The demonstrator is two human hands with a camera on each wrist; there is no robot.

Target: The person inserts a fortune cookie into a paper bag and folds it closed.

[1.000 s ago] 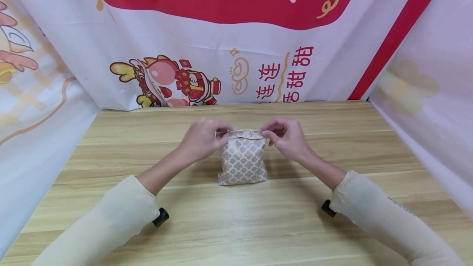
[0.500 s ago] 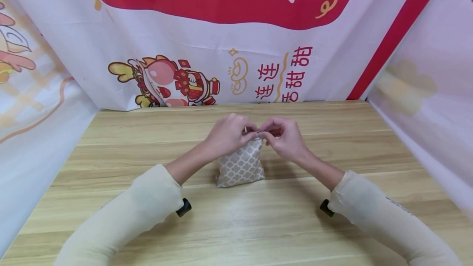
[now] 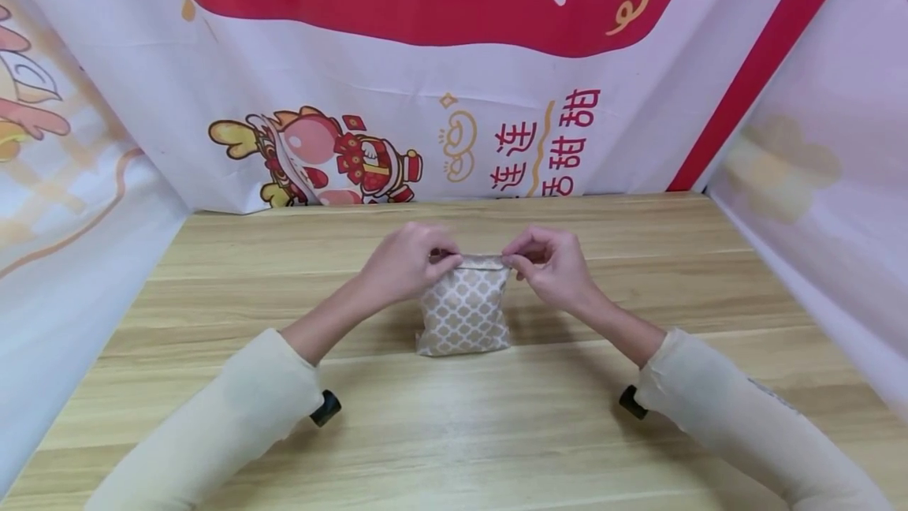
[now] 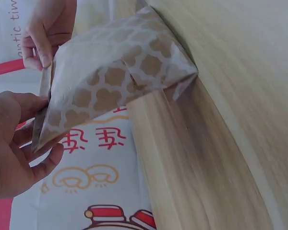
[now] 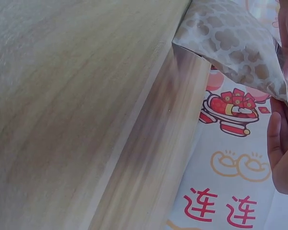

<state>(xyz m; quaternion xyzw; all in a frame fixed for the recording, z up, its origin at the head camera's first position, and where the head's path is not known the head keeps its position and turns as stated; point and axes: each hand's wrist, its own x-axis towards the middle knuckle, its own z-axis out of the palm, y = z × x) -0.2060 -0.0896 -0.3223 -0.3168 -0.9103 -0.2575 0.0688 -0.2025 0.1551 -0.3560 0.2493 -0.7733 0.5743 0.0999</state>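
A tan paper bag [image 3: 464, 314] with a white lattice pattern stands on the wooden table, its top edge folded over in a narrow strip. At the strip's left part, my left hand [image 3: 406, 262] pinches the paper between thumb and fingers. My right hand [image 3: 556, 268] pinches the strip's right corner. From the left wrist, the bag [image 4: 110, 72] appears tilted, with the left hand [image 4: 12, 139] near and the right hand [image 4: 50, 28] beyond. In the right wrist view, the right hand [image 5: 287, 160] is cut off by the frame edge. What the bag contains is hidden.
Bare wooden table top [image 3: 454, 432] surrounds the bag. A printed white and red cloth [image 3: 397, 61] hangs along the table's back edge, with more cloth [image 3: 816, 180] at both sides. Dark wrist devices [image 3: 326, 408] show below both cuffs.
My left hand slid right along the fold until it met the right hand, then came back left. The bag's top bunched, then spread flat again. My right hand stayed almost still.
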